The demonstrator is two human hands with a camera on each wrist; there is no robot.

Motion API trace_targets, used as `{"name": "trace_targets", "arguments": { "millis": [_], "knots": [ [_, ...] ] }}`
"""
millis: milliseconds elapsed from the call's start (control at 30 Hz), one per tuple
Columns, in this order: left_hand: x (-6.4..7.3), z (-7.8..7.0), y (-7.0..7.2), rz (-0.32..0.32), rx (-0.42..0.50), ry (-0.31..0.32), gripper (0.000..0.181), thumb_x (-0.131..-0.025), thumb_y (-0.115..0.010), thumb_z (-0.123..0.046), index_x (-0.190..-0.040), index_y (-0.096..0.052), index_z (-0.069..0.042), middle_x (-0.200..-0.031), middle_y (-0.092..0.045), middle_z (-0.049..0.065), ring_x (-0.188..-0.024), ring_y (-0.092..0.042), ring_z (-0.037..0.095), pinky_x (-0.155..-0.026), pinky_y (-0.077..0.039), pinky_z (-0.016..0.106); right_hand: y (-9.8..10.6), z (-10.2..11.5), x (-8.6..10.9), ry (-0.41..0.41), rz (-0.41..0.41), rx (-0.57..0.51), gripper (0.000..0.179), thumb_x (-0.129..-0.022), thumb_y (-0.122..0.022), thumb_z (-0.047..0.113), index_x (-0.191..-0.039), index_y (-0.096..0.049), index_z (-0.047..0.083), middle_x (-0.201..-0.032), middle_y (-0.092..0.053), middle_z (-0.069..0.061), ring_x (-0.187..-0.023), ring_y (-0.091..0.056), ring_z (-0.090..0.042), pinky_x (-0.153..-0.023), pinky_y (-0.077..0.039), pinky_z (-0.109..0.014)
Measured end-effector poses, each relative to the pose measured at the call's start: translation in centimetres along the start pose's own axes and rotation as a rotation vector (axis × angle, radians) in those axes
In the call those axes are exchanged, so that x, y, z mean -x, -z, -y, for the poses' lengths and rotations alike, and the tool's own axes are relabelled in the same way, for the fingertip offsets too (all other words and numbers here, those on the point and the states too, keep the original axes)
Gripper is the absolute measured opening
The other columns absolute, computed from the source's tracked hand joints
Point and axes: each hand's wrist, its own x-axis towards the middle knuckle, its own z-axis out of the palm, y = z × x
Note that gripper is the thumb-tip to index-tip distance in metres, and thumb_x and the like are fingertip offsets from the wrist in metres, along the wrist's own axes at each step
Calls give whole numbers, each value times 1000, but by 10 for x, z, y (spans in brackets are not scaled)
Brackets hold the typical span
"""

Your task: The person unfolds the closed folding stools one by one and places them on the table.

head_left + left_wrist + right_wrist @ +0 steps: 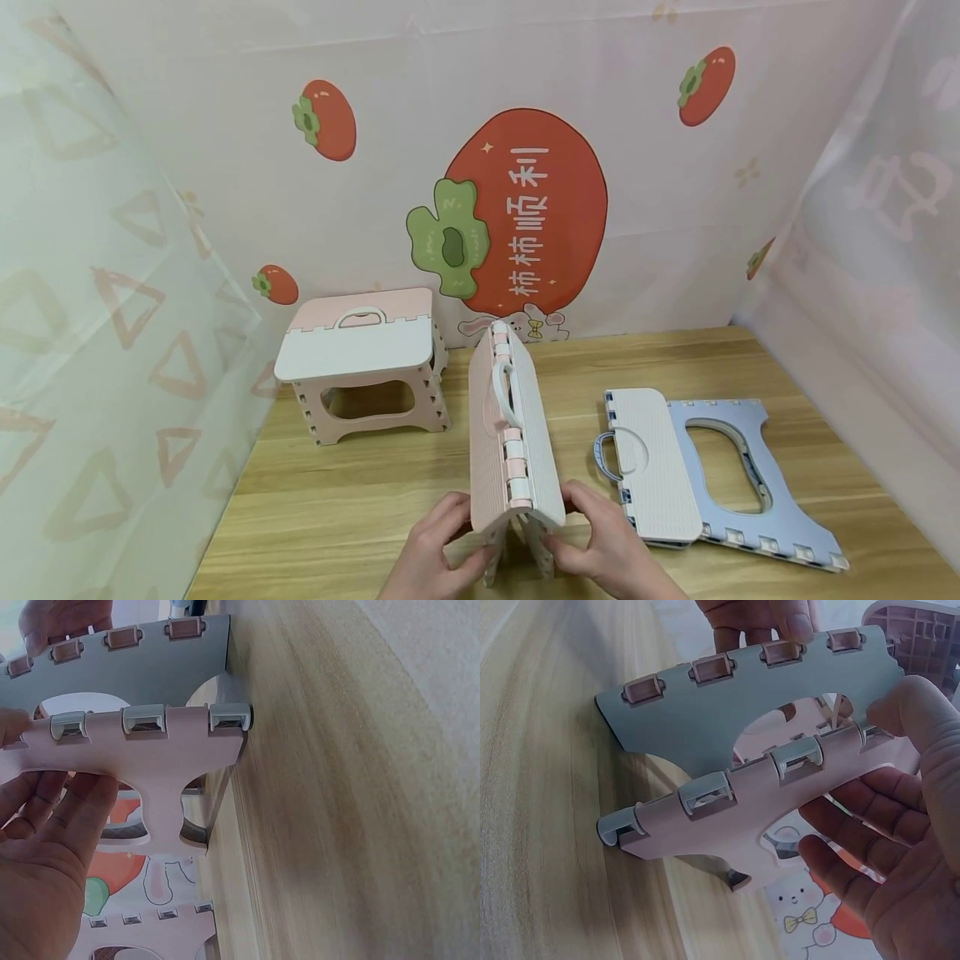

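Observation:
A half-folded pink and white folding stool (486, 467) stands upright in the middle, its seat halves sloping down from a hinged ridge with a white handle (504, 396). My left hand (435, 546) grips its pink side at the near end. On the white side, my right hand (607, 542) holds the near end too. In the left wrist view, the left hand's fingers (90, 806) curl behind a pink leg panel (161, 754). The right wrist view shows the right thumb (911, 701) over the hinged edge and fingers behind the pink panel (757, 802).
An unfolded pink and white stool (356, 350) stands at the back left. To the right, a blue and white stool (663, 467) lies on the wooden table (337, 508), its blue leg panel (795, 508) spread out. Printed sheets (375, 217) hang behind and at both sides.

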Motion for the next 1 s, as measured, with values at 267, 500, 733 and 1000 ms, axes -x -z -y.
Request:
{"name": "trace_targets", "arguments": {
  "millis": [267, 500, 733, 1000],
  "knots": [
    [-2, 0, 3, 0, -33, -18, 54, -82, -79, -1, -133, -63, -8, -117, -64, 3, -103, -65, 13, -89, -55, 17, 2, -2, 1, -13, -12, 38, 49, -81, -81, 9, -120, -60, 29, -103, -63, 21, -93, -63, 0, -78, -58, -33],
    [-2, 2, 3, -7, -54, -34, 58, -78, -80, 1, -133, -63, -8, -117, -64, 3, -103, -64, 13, -89, -54, 16, 2, -3, 3, -6, -40, 63, 51, -77, -80, 6, -119, -60, 28, -103, -62, 22, -91, -62, 0, -76, -57, -31],
    [1, 3, 3, -12, -34, -25, 58, -78, -81, 3, -132, -63, -7, -117, -64, 4, -102, -65, 14, -86, -56, 18, 1, -3, 4, -8, -67, 91, 52, -74, -80, 3, -117, -60, 26, -103, -61, 21, -90, -60, 2, -74, -56, -28],
    [1, 3, 4, -8, -17, -9, 57, -78, -81, 4, -131, -64, -7, -117, -64, 5, -103, -65, 13, -86, -56, 17, 2, -2, 5, 22, -103, 134, 52, -71, -79, 2, -115, -61, 24, -102, -60, 20, -90, -59, 1, -74, -55, -28]
  ]
}}
